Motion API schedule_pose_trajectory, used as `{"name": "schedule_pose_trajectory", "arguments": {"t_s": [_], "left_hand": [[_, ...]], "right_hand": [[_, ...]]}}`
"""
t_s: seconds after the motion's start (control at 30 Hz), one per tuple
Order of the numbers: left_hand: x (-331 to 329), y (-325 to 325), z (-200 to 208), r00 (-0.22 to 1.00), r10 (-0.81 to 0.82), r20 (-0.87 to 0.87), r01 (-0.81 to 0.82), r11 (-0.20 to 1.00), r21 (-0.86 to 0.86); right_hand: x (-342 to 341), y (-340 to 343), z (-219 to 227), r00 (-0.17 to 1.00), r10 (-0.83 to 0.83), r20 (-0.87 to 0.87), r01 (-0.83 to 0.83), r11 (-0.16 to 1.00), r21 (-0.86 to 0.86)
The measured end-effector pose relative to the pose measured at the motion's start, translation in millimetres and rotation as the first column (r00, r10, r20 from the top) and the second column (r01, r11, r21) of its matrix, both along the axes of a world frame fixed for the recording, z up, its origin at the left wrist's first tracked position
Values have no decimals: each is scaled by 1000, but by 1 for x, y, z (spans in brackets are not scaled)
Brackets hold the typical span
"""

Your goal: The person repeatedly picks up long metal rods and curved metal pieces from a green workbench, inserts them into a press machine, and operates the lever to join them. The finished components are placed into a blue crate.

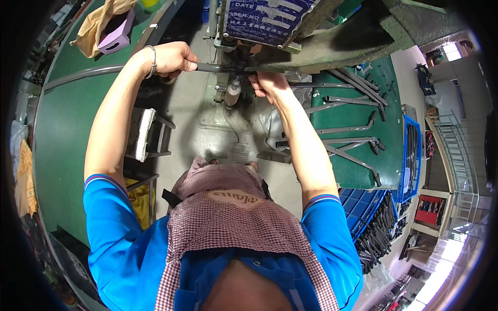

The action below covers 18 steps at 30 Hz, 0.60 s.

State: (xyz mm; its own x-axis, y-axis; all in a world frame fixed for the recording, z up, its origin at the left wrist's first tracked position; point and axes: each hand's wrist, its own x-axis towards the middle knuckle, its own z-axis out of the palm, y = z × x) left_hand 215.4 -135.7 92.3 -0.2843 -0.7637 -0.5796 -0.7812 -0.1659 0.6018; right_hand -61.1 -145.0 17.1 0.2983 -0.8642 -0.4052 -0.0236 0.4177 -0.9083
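Your left hand [174, 58], upper centre-left of the frame, is closed around a grey tube [210, 68]. The tube lies across the upper centre, its right end reaching the dark middle of the machine [332, 61]. Your right hand [270, 84] is just right of that spot, fingers curled; you cannot tell from here what they grip. More tubes [350, 101] lie on the green table [340, 171] at right, beside a blue crate [411, 173]. A pedal [240, 153] sits on the floor [207, 142], mid-frame.
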Motion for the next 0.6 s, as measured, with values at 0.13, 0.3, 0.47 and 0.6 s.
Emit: {"name": "schedule_pose_trajectory", "arguments": {"t_s": [0.13, 0.3, 0.47, 0.6], "left_hand": [[5, -3, -14, 997, -70, -44, 67, 995, -78], [17, 5, -37, 992, -101, 72, 121, 910, -396], [-19, 55, -26, 958, 98, 270, 89, 793, -603], [-26, 83, -54, 968, 200, 152, -25, 679, -733]], "right_hand": [[-1, 1, -4, 1000, 6, 12, -5, 998, -60], [2, 5, -12, 999, -34, -33, 29, 992, -121], [5, 6, -73, 925, -314, -213, 72, 696, -714], [12, 10, -90, 917, -361, -169, 118, 651, -750]]}}
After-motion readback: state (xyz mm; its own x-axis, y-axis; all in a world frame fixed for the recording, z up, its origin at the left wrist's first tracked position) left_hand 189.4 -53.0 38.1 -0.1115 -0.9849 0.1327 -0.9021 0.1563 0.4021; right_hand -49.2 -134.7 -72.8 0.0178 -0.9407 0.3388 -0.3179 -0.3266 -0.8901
